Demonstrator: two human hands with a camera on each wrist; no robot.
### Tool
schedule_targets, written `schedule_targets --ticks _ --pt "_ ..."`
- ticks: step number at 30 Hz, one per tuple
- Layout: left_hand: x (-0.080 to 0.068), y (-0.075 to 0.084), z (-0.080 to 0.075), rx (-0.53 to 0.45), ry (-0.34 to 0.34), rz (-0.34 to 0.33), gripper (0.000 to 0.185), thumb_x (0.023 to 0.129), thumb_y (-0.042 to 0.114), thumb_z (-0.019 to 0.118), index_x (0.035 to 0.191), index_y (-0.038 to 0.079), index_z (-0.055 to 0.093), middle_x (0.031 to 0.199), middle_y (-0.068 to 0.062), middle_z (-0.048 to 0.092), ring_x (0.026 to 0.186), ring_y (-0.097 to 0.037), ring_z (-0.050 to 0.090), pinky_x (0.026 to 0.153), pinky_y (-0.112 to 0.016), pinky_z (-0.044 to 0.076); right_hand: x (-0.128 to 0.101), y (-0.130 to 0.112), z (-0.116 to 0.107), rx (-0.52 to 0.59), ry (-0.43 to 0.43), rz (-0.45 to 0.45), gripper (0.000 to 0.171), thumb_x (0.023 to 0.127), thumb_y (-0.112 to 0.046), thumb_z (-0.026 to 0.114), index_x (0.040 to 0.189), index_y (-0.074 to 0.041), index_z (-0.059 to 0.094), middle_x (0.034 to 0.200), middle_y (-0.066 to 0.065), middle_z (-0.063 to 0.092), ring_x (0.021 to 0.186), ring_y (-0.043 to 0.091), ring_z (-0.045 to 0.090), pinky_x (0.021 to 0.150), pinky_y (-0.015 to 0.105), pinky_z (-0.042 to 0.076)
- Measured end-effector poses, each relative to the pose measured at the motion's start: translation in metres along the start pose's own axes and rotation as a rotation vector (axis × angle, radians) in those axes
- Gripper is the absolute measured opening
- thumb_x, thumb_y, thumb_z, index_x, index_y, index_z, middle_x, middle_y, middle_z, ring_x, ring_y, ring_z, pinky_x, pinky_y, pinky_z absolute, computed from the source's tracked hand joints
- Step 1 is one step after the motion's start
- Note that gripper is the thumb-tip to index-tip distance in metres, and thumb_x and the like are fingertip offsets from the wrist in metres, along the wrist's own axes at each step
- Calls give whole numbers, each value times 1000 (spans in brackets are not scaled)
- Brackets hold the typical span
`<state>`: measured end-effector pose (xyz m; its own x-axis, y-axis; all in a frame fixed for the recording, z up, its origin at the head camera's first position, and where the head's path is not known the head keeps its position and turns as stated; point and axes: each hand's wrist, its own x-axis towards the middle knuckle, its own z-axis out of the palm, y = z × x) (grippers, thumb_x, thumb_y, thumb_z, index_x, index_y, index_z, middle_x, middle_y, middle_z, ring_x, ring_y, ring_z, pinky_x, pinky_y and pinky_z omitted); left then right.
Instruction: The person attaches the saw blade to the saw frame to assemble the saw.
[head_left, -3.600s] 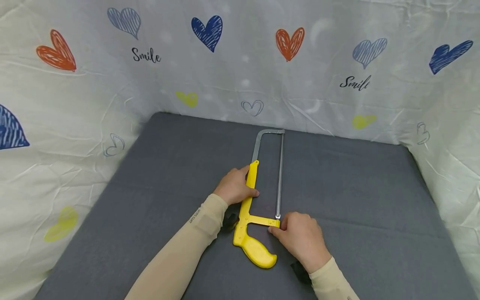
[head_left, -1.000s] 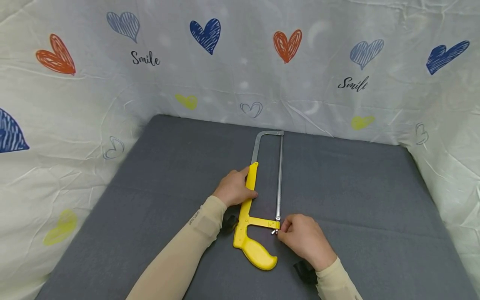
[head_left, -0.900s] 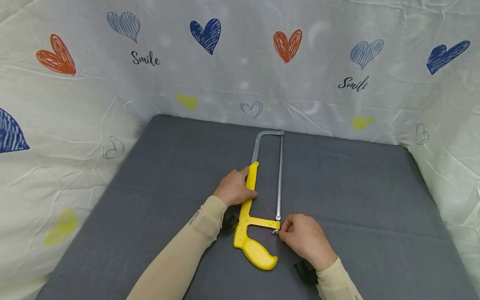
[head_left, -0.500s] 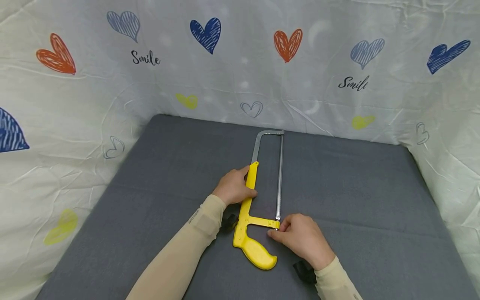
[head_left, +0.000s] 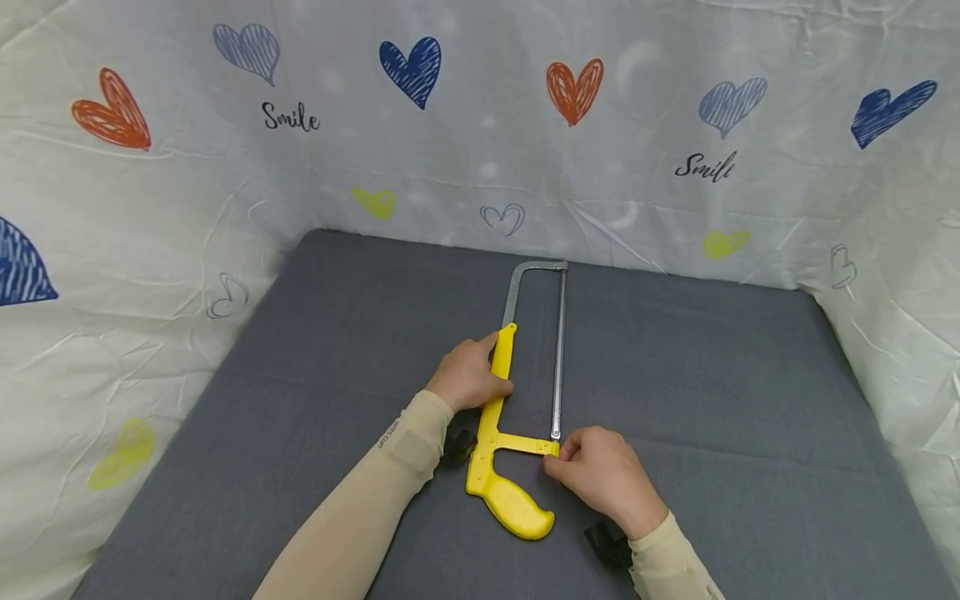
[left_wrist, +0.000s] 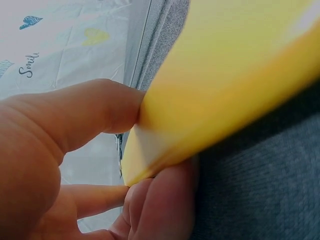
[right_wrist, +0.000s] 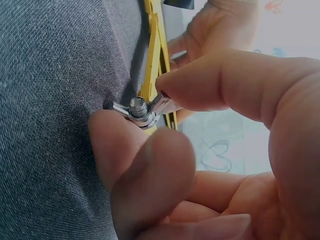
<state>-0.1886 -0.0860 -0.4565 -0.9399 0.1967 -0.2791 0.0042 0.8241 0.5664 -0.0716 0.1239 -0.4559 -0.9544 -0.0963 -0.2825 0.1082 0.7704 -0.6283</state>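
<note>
A yellow hacksaw [head_left: 497, 417] with a grey metal frame and a thin blade [head_left: 558, 367] lies flat on the grey mat [head_left: 315, 333]. My left hand [head_left: 468, 375] grips the yellow upper bar of the hacksaw [left_wrist: 220, 75], thumb on one side and fingers on the other. My right hand [head_left: 600, 471] pinches the metal wing nut [right_wrist: 140, 111] at the blade's near end, between thumb and forefinger. In the head view my right fingers hide the nut. The pistol handle [head_left: 517, 507] lies free between my forearms.
A white cloth with coloured hearts and the word "Smile" [head_left: 291, 117] walls the mat at the back and on both sides. A black wrist-camera mount [head_left: 609, 546] sits by my right sleeve. Bare grey mat spreads to the left and right of the hacksaw.
My right fingers have shifted round the wing nut at the blade's end, which showed briefly a second ago and is now covered. The left hand and the hacksaw have stayed in place.
</note>
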Motion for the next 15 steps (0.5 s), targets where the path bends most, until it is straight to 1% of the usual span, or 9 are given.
schedule_targets --ticks 4,11,15 --pt "0 0 0 -1 9 5 92 91 27 82 169 9 37 147 -23 62 114 -32 66 101 -46 60 0 -1 -2 10 -16 15 26 87 -22 80 63 -19 68 56 -6 50 48 13 42 48 27 30" --pt "-2 -1 0 -13 9 0 93 90 25 83 169 11 37 145 -22 62 112 -33 65 99 -46 60 -4 -2 -5 28 -54 33 27 88 -20 76 61 -16 71 57 -4 63 46 14 44 47 27 30" --pt "-1 -1 1 -7 12 -2 93 90 25 83 169 10 37 146 -23 61 113 -33 65 100 -47 60 -4 -1 -5 38 -57 25 26 88 -17 74 62 -16 72 58 -4 64 47 14 45 47 28 32"
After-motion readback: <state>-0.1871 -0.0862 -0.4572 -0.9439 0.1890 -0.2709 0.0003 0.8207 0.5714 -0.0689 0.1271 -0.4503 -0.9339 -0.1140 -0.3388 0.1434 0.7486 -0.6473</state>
